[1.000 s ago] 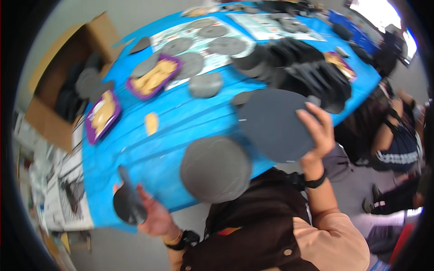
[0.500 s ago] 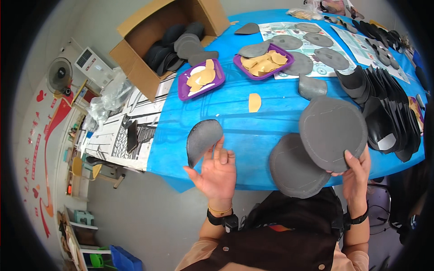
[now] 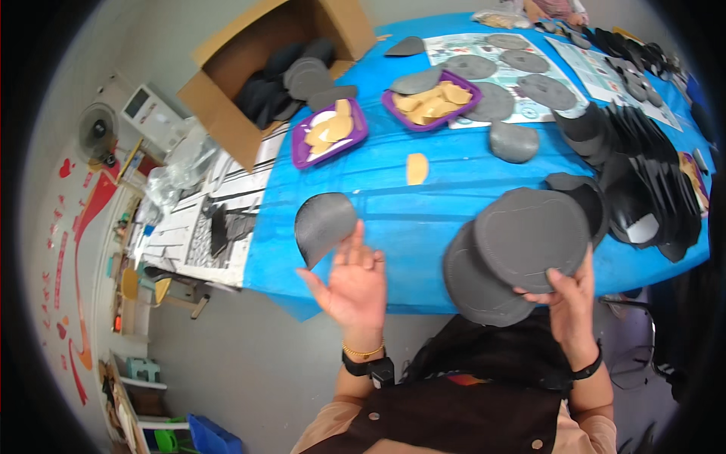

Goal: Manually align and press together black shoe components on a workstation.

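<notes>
My right hand (image 3: 571, 291) grips the lower rim of a large round grey disc (image 3: 529, 238), thumb on top, holding it above the near edge of the blue table (image 3: 423, 212). A second grey disc (image 3: 473, 280) lies partly under it, overhanging the table edge. My left hand (image 3: 352, 280) is raised with its palm toward me and its fingers stretched out. Its fingertips reach the edge of a dark grey teardrop-shaped piece (image 3: 324, 223) that rests near the table's front edge.
Two purple trays (image 3: 302, 155) (image 3: 393, 106) hold tan pieces, and one tan piece (image 3: 417, 168) lies loose. Stacks of black pieces (image 3: 643, 181) fill the right side. A cardboard box (image 3: 227, 121) of dark pieces stands far left, beside a low table with papers (image 3: 204, 219).
My view swung left along the table. My left hand brought the teardrop piece up to the table edge and opened. My right hand brought the big disc over the second disc.
</notes>
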Action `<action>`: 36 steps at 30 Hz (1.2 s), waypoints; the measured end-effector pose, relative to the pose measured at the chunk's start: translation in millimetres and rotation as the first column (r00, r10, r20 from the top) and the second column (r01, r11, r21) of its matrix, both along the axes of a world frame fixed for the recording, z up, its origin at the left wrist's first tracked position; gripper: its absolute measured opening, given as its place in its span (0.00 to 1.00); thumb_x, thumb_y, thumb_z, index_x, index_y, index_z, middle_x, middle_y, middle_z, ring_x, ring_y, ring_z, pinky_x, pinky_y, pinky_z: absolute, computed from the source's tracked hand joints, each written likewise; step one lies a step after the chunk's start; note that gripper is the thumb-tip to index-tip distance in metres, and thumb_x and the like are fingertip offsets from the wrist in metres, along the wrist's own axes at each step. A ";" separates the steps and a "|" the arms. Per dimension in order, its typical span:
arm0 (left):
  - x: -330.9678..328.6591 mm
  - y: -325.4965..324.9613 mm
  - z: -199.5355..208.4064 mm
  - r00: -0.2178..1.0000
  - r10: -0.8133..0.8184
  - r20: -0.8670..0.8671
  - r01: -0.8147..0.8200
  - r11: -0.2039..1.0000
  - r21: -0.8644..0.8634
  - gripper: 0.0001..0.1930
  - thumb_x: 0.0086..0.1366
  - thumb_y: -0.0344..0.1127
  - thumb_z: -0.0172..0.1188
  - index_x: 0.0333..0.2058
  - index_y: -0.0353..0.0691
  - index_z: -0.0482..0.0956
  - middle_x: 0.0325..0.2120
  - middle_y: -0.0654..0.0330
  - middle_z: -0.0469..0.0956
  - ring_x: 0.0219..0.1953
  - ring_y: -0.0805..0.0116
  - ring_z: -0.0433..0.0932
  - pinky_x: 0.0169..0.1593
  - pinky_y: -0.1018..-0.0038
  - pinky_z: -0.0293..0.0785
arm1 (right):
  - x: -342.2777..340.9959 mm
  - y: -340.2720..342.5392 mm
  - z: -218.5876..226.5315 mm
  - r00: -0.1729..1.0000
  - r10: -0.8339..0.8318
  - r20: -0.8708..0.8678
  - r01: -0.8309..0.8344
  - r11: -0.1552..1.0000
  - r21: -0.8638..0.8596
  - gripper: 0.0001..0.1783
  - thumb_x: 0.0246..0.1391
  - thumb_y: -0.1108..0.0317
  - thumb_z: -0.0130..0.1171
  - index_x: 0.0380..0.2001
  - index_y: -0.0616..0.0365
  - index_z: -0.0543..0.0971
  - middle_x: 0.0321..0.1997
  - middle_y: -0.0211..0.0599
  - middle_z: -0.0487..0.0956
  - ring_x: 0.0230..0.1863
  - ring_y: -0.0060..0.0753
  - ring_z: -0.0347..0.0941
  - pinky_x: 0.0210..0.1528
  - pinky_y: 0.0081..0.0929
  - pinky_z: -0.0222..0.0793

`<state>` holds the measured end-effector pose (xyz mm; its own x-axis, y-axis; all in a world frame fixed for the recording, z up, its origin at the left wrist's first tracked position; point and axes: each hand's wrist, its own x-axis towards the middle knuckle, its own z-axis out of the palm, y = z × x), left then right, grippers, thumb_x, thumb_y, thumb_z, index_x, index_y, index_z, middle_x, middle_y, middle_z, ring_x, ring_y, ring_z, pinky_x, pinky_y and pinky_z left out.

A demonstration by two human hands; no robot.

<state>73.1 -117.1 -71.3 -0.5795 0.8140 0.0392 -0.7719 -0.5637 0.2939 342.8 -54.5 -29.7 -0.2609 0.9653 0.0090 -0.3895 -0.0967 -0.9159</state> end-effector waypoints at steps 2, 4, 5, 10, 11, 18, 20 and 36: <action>8.0 -3.3 -3.3 0.981 0.092 -0.168 -0.102 0.993 -0.054 0.49 0.55 0.67 0.62 0.61 0.30 0.59 0.60 0.48 0.65 0.38 0.66 0.70 0.52 0.65 0.64 | 0.7 -6.7 -2.0 0.998 0.049 0.030 -0.049 0.999 -0.002 0.40 0.58 0.71 0.53 0.68 0.54 0.44 0.57 0.55 0.70 0.46 0.53 0.80 0.37 0.34 0.85; 18.2 -5.9 -0.2 0.760 0.337 -0.555 -0.371 0.927 0.055 0.46 0.59 0.65 0.60 0.62 0.32 0.60 0.60 0.47 0.65 0.40 0.65 0.72 0.52 0.63 0.65 | -1.7 -12.6 -1.8 0.993 0.112 0.048 -0.114 0.993 0.028 0.39 0.60 0.63 0.54 0.68 0.58 0.47 0.58 0.57 0.70 0.40 0.51 0.82 0.33 0.30 0.85; 19.9 -9.2 -3.8 0.726 0.323 -0.607 -0.361 0.931 0.063 0.45 0.59 0.64 0.59 0.63 0.33 0.60 0.61 0.47 0.65 0.39 0.65 0.73 0.51 0.62 0.66 | 5.4 -12.6 0.8 0.993 0.095 0.068 -0.097 0.995 0.027 0.39 0.60 0.63 0.54 0.68 0.58 0.47 0.58 0.57 0.70 0.40 0.51 0.82 0.33 0.30 0.85; 34.5 -6.7 1.4 0.684 0.233 -0.692 -0.368 0.928 -0.051 0.53 0.50 0.64 0.67 0.64 0.31 0.58 0.59 0.45 0.67 0.43 0.61 0.75 0.44 0.67 0.74 | 28.0 -7.0 3.4 0.874 0.312 0.372 -0.334 0.943 -0.007 0.29 0.65 0.59 0.52 0.60 0.70 0.61 0.39 0.48 0.81 0.28 0.36 0.83 0.28 0.22 0.79; 35.8 -7.1 0.5 0.686 0.205 -0.698 -0.377 0.921 -0.100 0.55 0.47 0.64 0.70 0.64 0.31 0.57 0.58 0.43 0.67 0.46 0.60 0.76 0.44 0.67 0.75 | 29.5 -5.9 5.2 0.873 0.309 0.377 -0.331 0.944 -0.008 0.29 0.65 0.59 0.52 0.60 0.70 0.61 0.39 0.48 0.81 0.28 0.36 0.83 0.28 0.22 0.79; 44.7 -8.0 7.0 0.635 0.186 -0.750 -0.379 0.921 -0.093 0.60 0.41 0.64 0.75 0.64 0.32 0.55 0.57 0.45 0.68 0.57 0.56 0.72 0.58 0.62 0.72 | 44.5 11.9 -3.9 0.852 0.130 0.508 -0.202 0.975 0.090 0.33 0.67 0.47 0.39 0.22 0.65 0.77 0.16 0.37 0.77 0.13 0.23 0.71 0.15 0.16 0.56; 43.0 -11.3 9.6 0.579 0.172 -0.797 -0.423 0.899 -0.114 0.61 0.40 0.67 0.74 0.63 0.32 0.56 0.57 0.45 0.68 0.58 0.56 0.71 0.60 0.61 0.71 | 49.3 16.1 -5.0 0.859 0.275 0.432 -0.276 0.959 -0.063 0.32 0.68 0.48 0.40 0.23 0.65 0.77 0.17 0.39 0.78 0.12 0.23 0.71 0.13 0.16 0.57; 46.4 14.2 36.8 0.072 -0.020 -0.997 -0.070 0.997 -0.025 0.62 0.30 0.36 0.86 0.64 0.30 0.55 0.58 0.41 0.67 0.56 0.56 0.74 0.60 0.64 0.69 | 11.3 38.2 -13.3 0.550 -0.598 0.583 -0.092 0.651 0.754 0.11 0.45 0.65 0.63 0.14 0.57 0.76 0.09 0.33 0.67 0.13 0.38 0.65 0.18 0.35 0.56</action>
<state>119.5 -102.9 -34.5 -0.0595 0.8263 0.5601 0.2768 -0.5254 0.8046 354.1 -16.2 -43.0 -0.2398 0.7799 0.5782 0.5552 0.5988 -0.5773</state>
